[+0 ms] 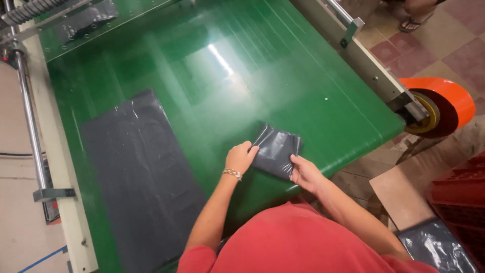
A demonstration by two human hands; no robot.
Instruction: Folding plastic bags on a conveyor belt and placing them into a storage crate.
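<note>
Folded dark plastic bag (275, 150) on green tabletop (313, 96): left hand (241, 157) and right hand (304, 174) grip opposite edges; long axis runs away from person.

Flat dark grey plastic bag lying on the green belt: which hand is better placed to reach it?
Probably the left hand: the flat dark grey plastic bag lies on its side.

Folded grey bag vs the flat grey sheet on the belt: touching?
Apart. The head view shows a strip of bare green belt between the folded grey bag, gripped by left hand and right hand, and the flat grey sheet.
</note>
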